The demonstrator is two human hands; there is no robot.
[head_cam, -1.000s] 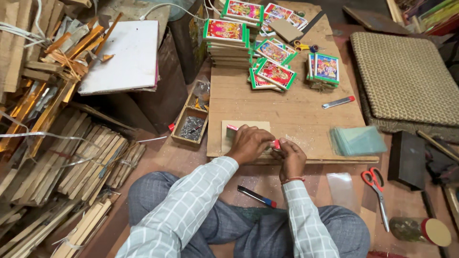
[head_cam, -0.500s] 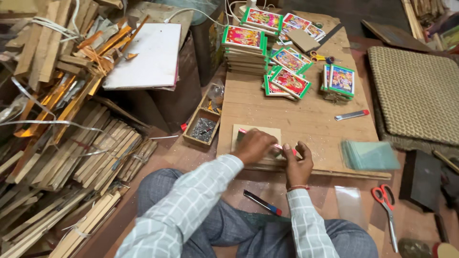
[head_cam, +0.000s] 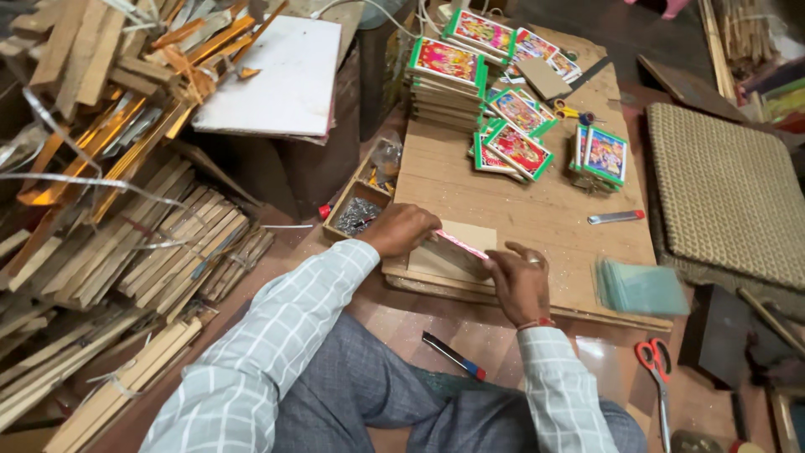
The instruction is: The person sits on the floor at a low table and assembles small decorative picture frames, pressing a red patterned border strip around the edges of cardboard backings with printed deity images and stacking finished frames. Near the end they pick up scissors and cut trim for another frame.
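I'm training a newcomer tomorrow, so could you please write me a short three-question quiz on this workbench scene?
1. True or false: both hands grip the small framed picture on the wooden board.
2. What lies on the floor at the right, near the person's right elbow? A) red-handled scissors B) a hammer C) a paint tin
3. Fill in: the stack of glass panes rests at the board's ____ edge.

Key: 1 true, left hand and right hand hold its ends; 2 A, the scissors; 3 right.
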